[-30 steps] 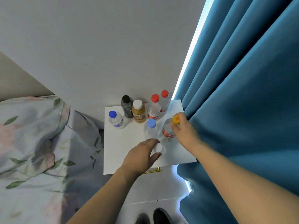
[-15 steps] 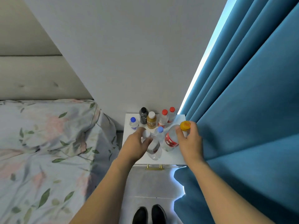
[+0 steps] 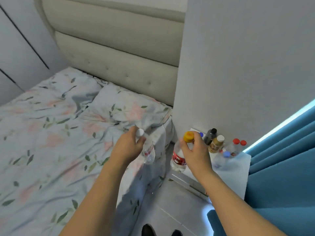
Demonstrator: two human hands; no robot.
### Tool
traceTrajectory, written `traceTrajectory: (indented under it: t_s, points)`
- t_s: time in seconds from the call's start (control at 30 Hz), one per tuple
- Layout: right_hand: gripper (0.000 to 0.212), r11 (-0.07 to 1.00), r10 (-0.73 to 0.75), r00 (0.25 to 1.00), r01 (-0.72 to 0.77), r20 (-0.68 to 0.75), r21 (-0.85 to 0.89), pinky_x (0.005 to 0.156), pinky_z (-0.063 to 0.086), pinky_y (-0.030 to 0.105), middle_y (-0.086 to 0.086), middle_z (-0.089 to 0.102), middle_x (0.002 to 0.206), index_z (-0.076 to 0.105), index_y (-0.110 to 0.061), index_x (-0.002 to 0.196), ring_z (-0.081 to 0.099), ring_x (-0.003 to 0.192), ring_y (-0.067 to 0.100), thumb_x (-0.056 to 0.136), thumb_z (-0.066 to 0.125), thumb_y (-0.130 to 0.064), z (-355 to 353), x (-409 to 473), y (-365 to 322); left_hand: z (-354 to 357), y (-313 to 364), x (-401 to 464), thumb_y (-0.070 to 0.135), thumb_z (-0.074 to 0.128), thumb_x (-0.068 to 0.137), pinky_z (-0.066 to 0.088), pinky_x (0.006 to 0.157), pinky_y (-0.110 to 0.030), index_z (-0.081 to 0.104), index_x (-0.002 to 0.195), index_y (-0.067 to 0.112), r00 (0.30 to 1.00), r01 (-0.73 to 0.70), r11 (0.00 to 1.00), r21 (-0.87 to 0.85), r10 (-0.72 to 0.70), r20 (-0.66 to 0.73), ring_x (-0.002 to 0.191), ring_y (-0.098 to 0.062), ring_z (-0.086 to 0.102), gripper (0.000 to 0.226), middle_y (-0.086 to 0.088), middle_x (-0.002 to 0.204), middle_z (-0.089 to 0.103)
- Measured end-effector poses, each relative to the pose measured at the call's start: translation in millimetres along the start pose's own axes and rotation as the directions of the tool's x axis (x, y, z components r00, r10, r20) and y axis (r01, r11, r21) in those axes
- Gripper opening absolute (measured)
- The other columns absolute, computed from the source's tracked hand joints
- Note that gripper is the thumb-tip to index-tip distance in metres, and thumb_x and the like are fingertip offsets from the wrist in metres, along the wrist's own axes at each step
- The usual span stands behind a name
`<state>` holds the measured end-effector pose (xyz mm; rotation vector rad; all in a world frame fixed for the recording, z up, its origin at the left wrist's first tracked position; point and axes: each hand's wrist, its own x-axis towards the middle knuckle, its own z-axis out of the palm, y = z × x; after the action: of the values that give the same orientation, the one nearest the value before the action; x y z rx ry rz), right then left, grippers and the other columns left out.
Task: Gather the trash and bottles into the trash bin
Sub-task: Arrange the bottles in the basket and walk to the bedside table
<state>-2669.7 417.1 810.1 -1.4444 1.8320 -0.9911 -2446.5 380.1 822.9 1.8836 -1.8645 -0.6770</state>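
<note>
My left hand (image 3: 127, 147) grips the neck of a clear bottle with a white cap (image 3: 148, 153), held in the air over the bed's edge. My right hand (image 3: 196, 154) grips the neck of a clear bottle with an orange cap and a red label (image 3: 177, 159), lifted off the white nightstand (image 3: 230, 169). Several bottles still stand on the nightstand: a black one (image 3: 210, 136), a tan one with a white cap (image 3: 216, 144), two red-capped ones (image 3: 237, 144) and a blue-capped one (image 3: 225, 155). No trash bin is in view.
A bed with floral bedding (image 3: 51, 142) and a padded headboard (image 3: 119, 53) fills the left. A white wall column (image 3: 238, 65) stands behind the nightstand. Blue curtains (image 3: 286, 167) hang at the right. My shoes (image 3: 160, 231) show at the bottom.
Both hands have lifted their bottles off the nightstand and carried them to the left. The view has swung left toward the bed.
</note>
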Motion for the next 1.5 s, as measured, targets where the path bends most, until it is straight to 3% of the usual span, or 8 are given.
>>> traceTrajectory:
  t_s: [0.17, 0.3, 0.43, 0.63, 0.8, 1.07, 1.33, 1.5]
  points:
    - [0.017, 0.983, -0.183, 0.963, 0.178, 0.196, 0.042, 0.079, 0.046, 0.029, -0.006, 0.060, 0.097, 0.051, -0.026, 0.102, 0.056, 0.091, 0.014, 0.092, 0.059, -0.037, 81, -11, -68, -66, -67, -44, 0.030, 0.053, 0.095, 0.049, 0.071, -0.043, 0.050, 0.115, 0.014, 0.961, 0.178, 0.983, -0.042, -0.182, -0.209, 0.086, -0.030, 0.058, 0.026, -0.009, 0.097, 0.064]
    - [0.019, 0.956, -0.291, 0.870, 0.283, 0.397, 0.081, 0.079, 0.046, 0.030, -0.008, 0.060, 0.096, 0.052, -0.026, 0.102, 0.057, 0.092, 0.014, 0.090, 0.060, -0.039, 140, -32, -110, -104, -118, -96, 0.030, 0.052, 0.094, 0.050, 0.070, -0.042, 0.049, 0.114, 0.018, 0.885, 0.337, 0.936, -0.101, -0.352, -0.304, 0.083, -0.027, 0.058, 0.024, -0.008, 0.096, 0.064]
    - [0.015, 0.900, -0.415, 0.708, 0.410, 0.572, 0.146, 0.070, 0.041, 0.027, -0.010, 0.057, 0.089, 0.050, -0.026, 0.095, 0.054, 0.084, 0.012, 0.091, 0.059, -0.037, 193, -59, -152, -135, -154, -155, 0.031, 0.053, 0.094, 0.051, 0.070, -0.042, 0.049, 0.111, 0.018, 0.748, 0.486, 0.858, -0.167, -0.508, -0.427, 0.082, -0.026, 0.058, 0.021, -0.007, 0.096, 0.063]
    - [0.015, 0.809, -0.529, 0.383, 0.496, 0.757, 0.315, 0.072, 0.046, 0.031, -0.007, 0.060, 0.091, 0.053, -0.024, 0.099, 0.056, 0.085, 0.013, 0.091, 0.060, -0.035, 256, -138, -201, -158, -182, -273, 0.035, 0.051, 0.096, 0.052, 0.069, -0.041, 0.048, 0.115, 0.020, 0.460, 0.697, 0.656, -0.289, -0.718, -0.522, 0.083, -0.026, 0.060, 0.024, -0.007, 0.102, 0.064]
    - [0.014, 0.714, -0.595, 0.094, 0.518, 0.798, 0.471, 0.065, 0.040, 0.021, -0.014, 0.057, 0.085, 0.052, -0.026, 0.099, 0.054, 0.079, 0.004, 0.091, 0.061, -0.032, 285, -243, -235, -166, -182, -393, 0.036, 0.053, 0.095, 0.052, 0.072, -0.040, 0.049, 0.114, 0.022, 0.161, 0.756, 0.476, -0.449, -0.800, -0.577, 0.089, -0.025, 0.059, 0.024, -0.005, 0.106, 0.063]
    - [0.013, 0.615, -0.575, -0.311, 0.445, 0.757, 0.651, 0.070, 0.046, 0.030, -0.010, 0.059, 0.087, 0.053, -0.025, 0.098, 0.055, 0.080, 0.006, 0.091, 0.061, -0.032, 299, -452, -256, -157, -174, -596, 0.032, 0.056, 0.093, 0.043, 0.070, -0.032, 0.052, 0.118, 0.023, -0.292, 0.708, 0.192, -0.680, -0.797, -0.529, 0.093, -0.025, 0.057, 0.028, -0.002, 0.106, 0.061]
    - [0.012, 0.591, -0.549, -0.450, 0.386, 0.704, 0.708, 0.077, 0.052, 0.032, -0.018, 0.057, 0.088, 0.052, -0.028, 0.099, 0.056, 0.083, 0.006, 0.091, 0.059, -0.033, 298, -615, -263, -146, -172, -748, 0.034, 0.054, 0.092, 0.055, 0.078, -0.039, 0.052, 0.113, 0.026, -0.445, 0.644, 0.097, -0.759, -0.759, -0.475, 0.095, -0.022, 0.060, 0.022, 0.000, 0.106, 0.063]
    - [0.009, 0.600, -0.528, -0.502, 0.350, 0.685, 0.719, 0.077, 0.053, 0.033, -0.018, 0.059, 0.088, 0.054, -0.027, 0.096, 0.057, 0.083, 0.005, 0.090, 0.059, -0.032, 320, -694, -279, -157, -190, -827, 0.034, 0.052, 0.095, 0.048, 0.063, -0.027, 0.050, 0.112, 0.024, -0.527, 0.610, 0.057, -0.790, -0.715, -0.459, 0.090, -0.016, 0.058, 0.020, 0.002, 0.101, 0.061]
